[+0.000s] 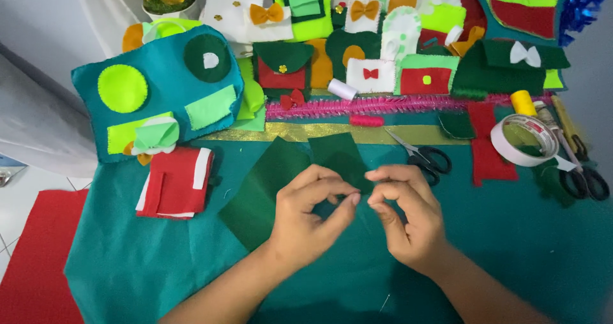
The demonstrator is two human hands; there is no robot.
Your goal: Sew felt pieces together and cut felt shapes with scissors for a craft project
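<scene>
At centre of the teal cloth (159,260) covering the tabletop, both hands meet over a dark green felt piece (271,187). Left hand (310,212): thumb and forefinger pinched nearly closed. Right hand (408,215): same pinch, tips almost touching those of the left. What sits between the tips is too small to tell; possibly a needle or thread, possibly the felt's edge. Judgement: fine work of this kind goes best with wrists resting on the cloth and the felt kept flat, so the pinch stays steady. Edges and room: black-handled scissors (424,158) lie just beyond the right hand, blades pointing away to the left; a tape roll (527,139) sits further right; a red felt pouch (175,183) lies well to the left. Open cloth remains in front of and below the hands; finished felt pieces crowd the back row.
</scene>
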